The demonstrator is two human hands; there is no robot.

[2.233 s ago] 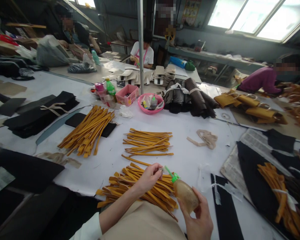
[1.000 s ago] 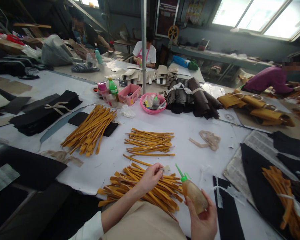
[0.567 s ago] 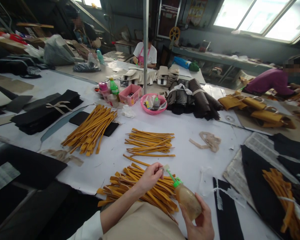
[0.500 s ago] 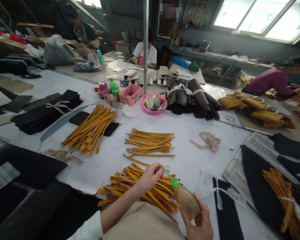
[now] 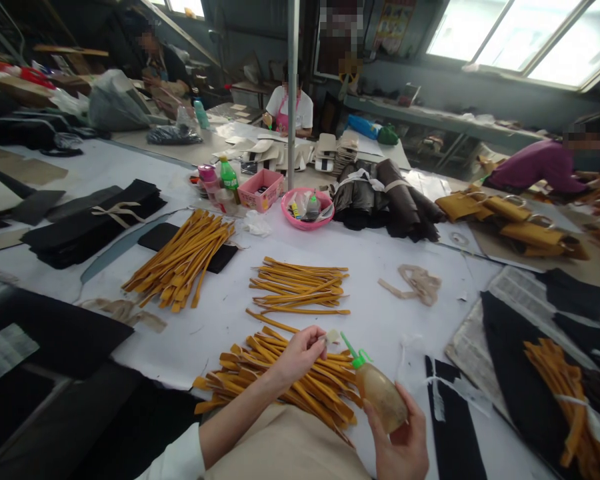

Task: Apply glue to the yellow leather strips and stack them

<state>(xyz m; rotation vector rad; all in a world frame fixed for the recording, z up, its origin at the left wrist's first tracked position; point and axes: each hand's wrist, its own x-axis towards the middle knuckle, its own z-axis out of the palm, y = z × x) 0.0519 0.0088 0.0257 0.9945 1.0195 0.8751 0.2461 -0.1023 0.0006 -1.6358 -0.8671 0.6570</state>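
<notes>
My left hand (image 5: 304, 350) pinches a mustard-coloured strap (image 5: 275, 321); a small pale flat end (image 5: 333, 336) sticks out past the fingertips. In my right hand (image 5: 400, 437) is a squeeze bottle (image 5: 381, 399) with a green nozzle cap, tilted up to the left, its cloudy brownish contents showing through. The nozzle tip is just right of the pale end, apart from it. Under my left forearm lies a loose pile of mustard straps (image 5: 230, 380). Beyond it, more straps (image 5: 300, 283) are laid out side by side on the white table cover.
A heap of straps (image 5: 180, 260) rests at the left, near tied black pieces (image 5: 100, 220). Farther back stand a pink box (image 5: 261, 190), a pink basket (image 5: 307, 227) and dark rolls (image 5: 387, 200). A metal post (image 5: 293, 100) rises behind them. Co-workers sit beyond.
My right hand has drawn the bottle slightly right and down, so its nozzle has come away from the pale strap end. My left hand has stayed nearly still.
</notes>
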